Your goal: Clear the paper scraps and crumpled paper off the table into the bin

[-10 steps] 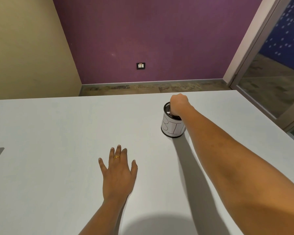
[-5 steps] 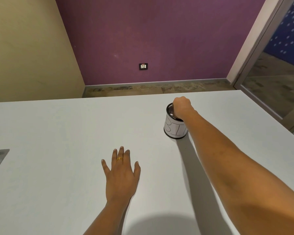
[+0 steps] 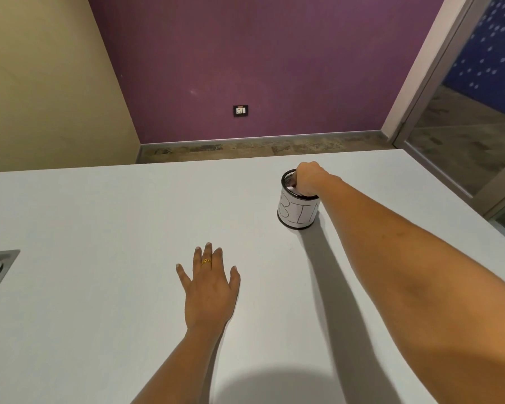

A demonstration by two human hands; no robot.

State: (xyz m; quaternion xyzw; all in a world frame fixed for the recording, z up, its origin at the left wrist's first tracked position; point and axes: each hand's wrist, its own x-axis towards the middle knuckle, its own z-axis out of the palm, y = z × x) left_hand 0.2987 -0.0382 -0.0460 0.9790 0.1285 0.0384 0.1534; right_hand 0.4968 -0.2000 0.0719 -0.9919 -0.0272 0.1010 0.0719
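Plainly this is the drop-off step. The right hand (image 3: 308, 177) is over the mouth of the bin (image 3: 296, 212), which stands upright on the table (image 3: 99, 228) right of centre in the frame. Its fingers (image 3: 297, 177) curl down inside the rim. A pale bit of paper (image 3: 290, 188) shows just under them, but I cannot tell whether they grip it or have let it go. The left hand (image 3: 209, 290) lies flat on the table at lower centre, fingers spread and relaxed, holding nothing, well apart from the bin. I see no scraps on the table top in view, so I judge the clearing is at or near its end.

The next move, I'd say, calls for loosening the fingers so the paper falls. Then the hand should lift straight up, so it does not catch the rim and tip the light bin.

Against the earlier frames little differs. The right hand was already at the bin mouth and has stayed there, and the left has kept its flat rest. Only the view has shifted a touch.
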